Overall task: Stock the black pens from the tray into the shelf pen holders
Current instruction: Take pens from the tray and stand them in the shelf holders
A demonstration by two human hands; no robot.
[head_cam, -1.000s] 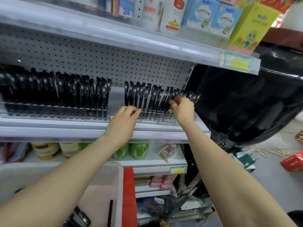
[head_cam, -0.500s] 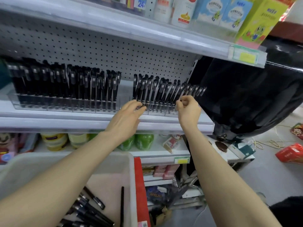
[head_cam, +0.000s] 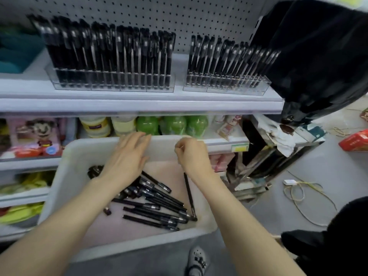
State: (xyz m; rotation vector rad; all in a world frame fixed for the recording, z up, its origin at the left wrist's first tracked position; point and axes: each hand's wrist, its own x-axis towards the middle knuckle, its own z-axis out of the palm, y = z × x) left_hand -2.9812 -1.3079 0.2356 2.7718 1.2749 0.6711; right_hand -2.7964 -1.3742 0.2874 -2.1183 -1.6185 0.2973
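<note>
A white tray (head_cam: 65,188) sits below the shelf with several loose black pens (head_cam: 157,206) lying on its floor. Two clear pen holders stand on the shelf above, the left holder (head_cam: 111,84) and the right holder (head_cam: 227,86), both packed with upright black pens. My left hand (head_cam: 127,158) hovers flat over the tray's far part with fingers straight, holding nothing. My right hand (head_cam: 191,154) hangs over the tray's far right with fingers curled and nothing visible in it. A single pen (head_cam: 189,194) lies just below that hand.
Green bottles (head_cam: 173,125) and yellow jars stand on the shelf behind the tray. A black cloth-covered bulk (head_cam: 318,56) sits right of the shelf. Cables (head_cam: 302,194) and a red box (head_cam: 354,140) lie on the grey floor. A shoe (head_cam: 197,259) shows below the tray.
Both hands have come down from the right pen holder on the shelf to above the tray. The view has tilted downward, bringing the tray and its pens into sight.
</note>
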